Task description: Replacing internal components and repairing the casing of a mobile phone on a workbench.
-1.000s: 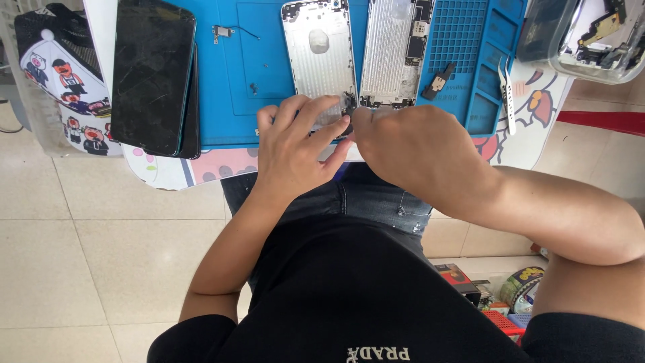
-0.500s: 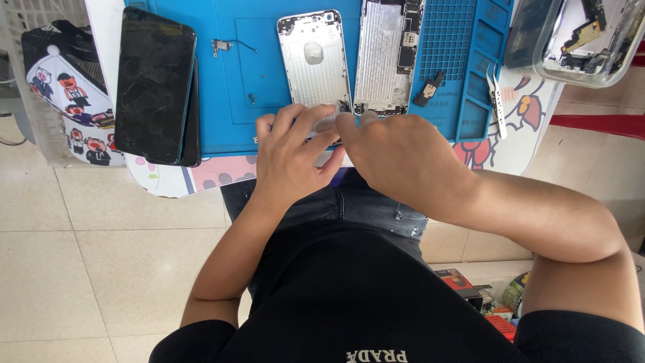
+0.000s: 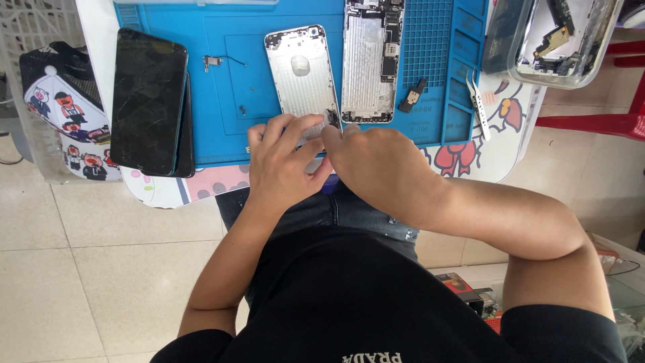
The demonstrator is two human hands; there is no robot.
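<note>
I see my left hand spread on one silver phone shell; my right hand touches its lower corner, grip unclear. Beyond: one opened phone, two stacked dark phones.

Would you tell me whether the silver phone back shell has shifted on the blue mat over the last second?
No. The silver phone back shell keeps its place on the blue mat, beside the opened phone chassis; only the camera moved.

The left hand and right hand cover the lower end of the silver shell, so what the fingertips pinch there cannot be made out. The open phone and the clear tray are cut off by the top edge. The small part on the blue mat is too small to tell.
</note>
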